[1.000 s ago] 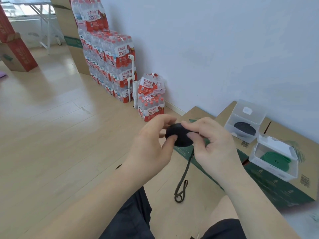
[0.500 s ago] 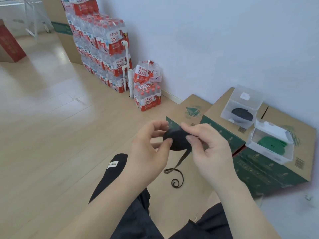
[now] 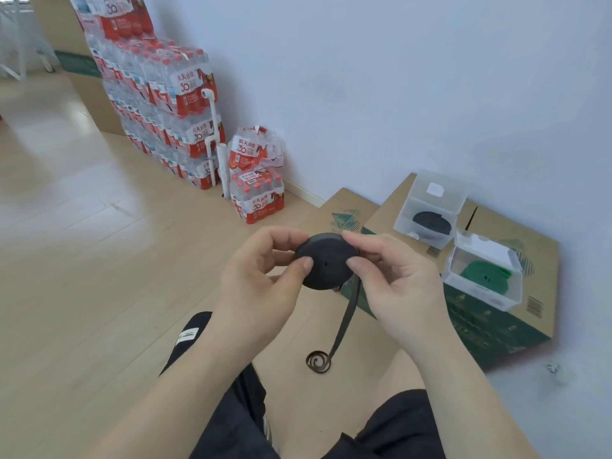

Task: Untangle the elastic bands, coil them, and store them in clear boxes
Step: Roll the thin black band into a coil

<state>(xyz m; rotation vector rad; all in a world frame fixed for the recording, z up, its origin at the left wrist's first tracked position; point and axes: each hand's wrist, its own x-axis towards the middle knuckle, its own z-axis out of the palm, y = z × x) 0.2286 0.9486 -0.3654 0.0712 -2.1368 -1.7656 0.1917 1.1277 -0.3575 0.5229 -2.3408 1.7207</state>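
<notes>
Left grip (image 3: 261, 279) pinches the coiled black band (image 3: 326, 265) at center frame, right grip (image 3: 397, 279) pinching its other edge, tail (image 3: 347, 316) dangling. At right, on cartons (image 3: 384, 213), rear clear box (image 3: 405, 220) holds a black coil (image 3: 432, 221), front clear box (image 3: 480, 294) a green coil (image 3: 486, 273).

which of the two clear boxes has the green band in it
The nearer clear box, lower right in the view, holds the green band. The farther clear box behind it holds a black band instead.
</notes>
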